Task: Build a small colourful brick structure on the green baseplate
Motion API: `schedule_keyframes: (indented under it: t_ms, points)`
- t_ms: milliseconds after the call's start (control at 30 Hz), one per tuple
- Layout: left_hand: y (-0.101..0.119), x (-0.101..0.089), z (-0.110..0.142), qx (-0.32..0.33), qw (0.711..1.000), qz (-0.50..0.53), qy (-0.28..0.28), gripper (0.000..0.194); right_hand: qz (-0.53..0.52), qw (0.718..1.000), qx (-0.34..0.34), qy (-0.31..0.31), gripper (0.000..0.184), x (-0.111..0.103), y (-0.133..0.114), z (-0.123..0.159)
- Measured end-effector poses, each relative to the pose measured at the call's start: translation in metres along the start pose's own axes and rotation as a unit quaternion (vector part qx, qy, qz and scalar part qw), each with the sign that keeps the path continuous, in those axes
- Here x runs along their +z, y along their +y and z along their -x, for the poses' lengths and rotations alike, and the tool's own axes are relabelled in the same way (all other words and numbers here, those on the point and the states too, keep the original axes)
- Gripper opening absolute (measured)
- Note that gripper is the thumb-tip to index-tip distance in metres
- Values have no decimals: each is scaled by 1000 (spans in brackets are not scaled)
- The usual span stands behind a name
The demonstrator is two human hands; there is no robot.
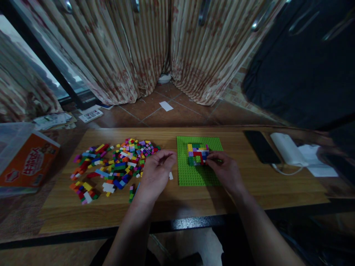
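A small build of coloured toy bricks (198,153) stands on a green studded baseplate (191,179), with yellow, red, blue, white and green pieces in its walls. My right hand (226,171) is at the build's right side, fingers pinched together and fingertips touching its edge. Whatever lies between those fingertips is hidden. My left hand (156,171) hovers just left of the baseplate, thumb and fingers closed in a pinch. Anything in that pinch is too small to make out. A white brick (171,176) lies on the table beside the left hand.
Loose bricks (119,166) spread across the left of the wooden table (177,207). On the right are a black phone (261,146) and a white power bank (287,148) with a cable. A clear plastic box with an orange label (30,162) stands beyond the left end.
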State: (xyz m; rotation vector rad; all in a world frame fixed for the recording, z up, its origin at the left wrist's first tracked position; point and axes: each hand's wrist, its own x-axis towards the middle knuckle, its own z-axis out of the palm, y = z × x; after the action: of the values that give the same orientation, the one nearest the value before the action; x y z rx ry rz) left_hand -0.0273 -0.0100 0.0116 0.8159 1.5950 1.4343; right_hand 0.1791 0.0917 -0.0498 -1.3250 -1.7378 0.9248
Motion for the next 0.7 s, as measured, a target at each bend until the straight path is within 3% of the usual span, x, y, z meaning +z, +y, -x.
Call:
schedule_keyframes:
  t_ms: [567,700]
  points:
    - [3,1,0,-6,999,36,-29,16,23,1000,15,-4,19,3,4,-1]
    - [25,-16,23,36,988,95,-116,21,37,999,6,-10,19,3,8,0]
